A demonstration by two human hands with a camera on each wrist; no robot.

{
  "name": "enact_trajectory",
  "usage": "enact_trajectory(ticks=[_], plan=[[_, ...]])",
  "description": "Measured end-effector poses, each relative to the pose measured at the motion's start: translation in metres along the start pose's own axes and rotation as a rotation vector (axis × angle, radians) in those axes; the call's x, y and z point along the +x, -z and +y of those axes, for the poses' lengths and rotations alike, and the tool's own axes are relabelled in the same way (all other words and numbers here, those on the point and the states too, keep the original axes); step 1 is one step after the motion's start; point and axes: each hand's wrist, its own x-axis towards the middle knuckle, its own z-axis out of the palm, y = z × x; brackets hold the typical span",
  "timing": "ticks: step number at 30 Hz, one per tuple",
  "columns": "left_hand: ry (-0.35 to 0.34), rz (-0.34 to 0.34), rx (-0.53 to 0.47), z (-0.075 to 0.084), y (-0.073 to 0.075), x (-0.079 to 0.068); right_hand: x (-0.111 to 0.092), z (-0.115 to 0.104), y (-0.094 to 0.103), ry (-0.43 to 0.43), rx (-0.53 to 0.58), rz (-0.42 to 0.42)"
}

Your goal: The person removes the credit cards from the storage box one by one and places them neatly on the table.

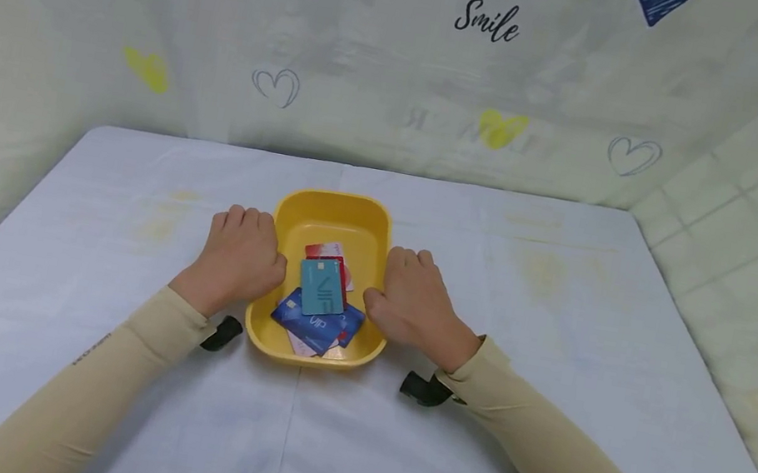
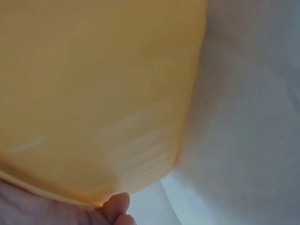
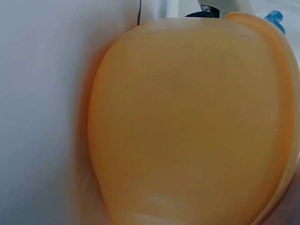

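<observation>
A yellow plastic tray (image 1: 334, 207) with raised walls stands on the white-covered table, between both hands. My left hand (image 1: 241, 253) grips its left rim, thumb over the edge and fingers curled on the outside. On the opposite rim my right hand (image 1: 417, 298) holds on in the same way. Inside lie several plastic cards in a loose pile: a teal VIP card (image 1: 322, 287) on top, blue VIP cards (image 1: 309, 321) below it, and a red-and-white card (image 1: 325, 250) behind. Both wrist views are mostly filled by the tray's outer wall (image 3: 187, 117).
The white tablecloth (image 1: 119, 241) has faint yellowish stains and a centre crease. Behind the table hangs a pale printed sheet (image 1: 384, 34) with hearts and "Smile" lettering. Dark wrist cameras (image 1: 426, 389) sit under both sleeves, close to the table.
</observation>
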Motion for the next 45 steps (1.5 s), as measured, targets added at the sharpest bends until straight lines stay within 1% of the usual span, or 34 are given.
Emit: enact_trajectory(ticks=[3,7,11,19,29,34,37,41,45], plan=[[0.017,-0.003,0.001,0.001,-0.002,0.000,0.000,0.000,-0.001,-0.004,0.007,0.000],[0.026,-0.022,-0.018,0.003,-0.004,0.001,-0.001,0.001,-0.001,-0.017,0.017,0.000],[0.041,-0.032,-0.044,0.001,-0.006,0.001,-0.002,0.001,-0.001,-0.017,0.035,-0.002],[0.036,-0.012,-0.077,-0.001,-0.008,0.000,-0.001,0.001,0.000,-0.008,0.035,0.000],[0.056,-0.034,-0.144,-0.002,-0.010,0.002,0.001,0.003,-0.002,-0.011,0.057,-0.009],[0.053,-0.040,-0.152,-0.001,-0.010,0.005,0.001,0.005,-0.002,-0.028,0.066,-0.001],[0.062,-0.050,-0.159,-0.001,-0.009,0.007,0.002,0.006,-0.003,-0.020,0.073,0.009],[0.083,-0.061,-0.169,-0.003,-0.009,0.007,0.004,0.006,-0.003,0.007,0.064,0.006],[0.073,-0.054,-0.172,-0.005,-0.009,0.006,0.004,0.005,-0.003,-0.009,0.058,-0.001]])
